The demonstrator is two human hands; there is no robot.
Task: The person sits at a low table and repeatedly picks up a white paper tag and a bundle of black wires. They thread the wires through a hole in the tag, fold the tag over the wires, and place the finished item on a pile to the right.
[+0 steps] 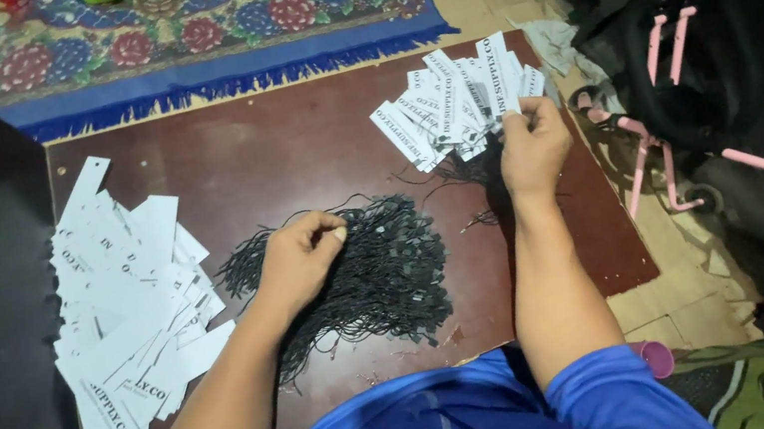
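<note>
- Head camera looks down on a dark brown board [311,144] laid on the floor, with work materials sorted into three groups across it.
- Left hand [300,257] rests on a heap of black string loops [381,275] at the board's middle; thumb and fingertips are pinched together, apparently on a strand or two, though the strand itself is too fine to make out.
- Right hand [531,147] is raised at the far right of the board, fingers closed on a fanned bundle of white paper tags [461,102]; black strings hang from that bundle, which suggests these tags are already threaded and are held together by their strings.
- Loose white tags [128,303] lie spread at the board's left edge, well apart from the threaded bundle, so plain and strung pieces stay separate.
- Both forearms reach forward from blue sleeves [591,395], the left angled inward, the right nearly straight.
- Beyond the board lies a patterned blue rug [203,29]; pink hangers [665,152] sit to the right.
</note>
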